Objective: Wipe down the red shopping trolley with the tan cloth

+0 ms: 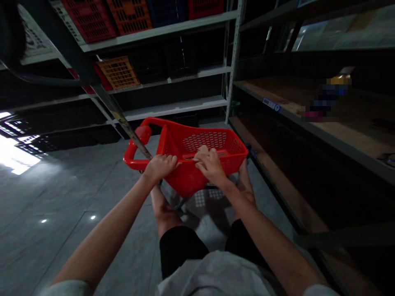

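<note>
Shirt [212, 275]: was pale grey, loose, creased at the front. Sleeves [69, 288], left and right: were short, pale grey. Shorts [182, 248]: were black, ended above the knees [163, 211].

Smooth grey floor [77, 193] underfoot, red perforated plastic cart [185, 179] standing on it, pale metal rack [185, 106] beyond, red, orange and blue plastic crates [131, 16] on its shelves.

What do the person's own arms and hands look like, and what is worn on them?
Both hands, the left hand and the right hand, are bare, without gloves. The left forearm and right forearm are also uncovered, with no watch visible. Pale grey edges of the left sleeve and right sleeve show at the bottom. Any ring is too small to tell.
</note>
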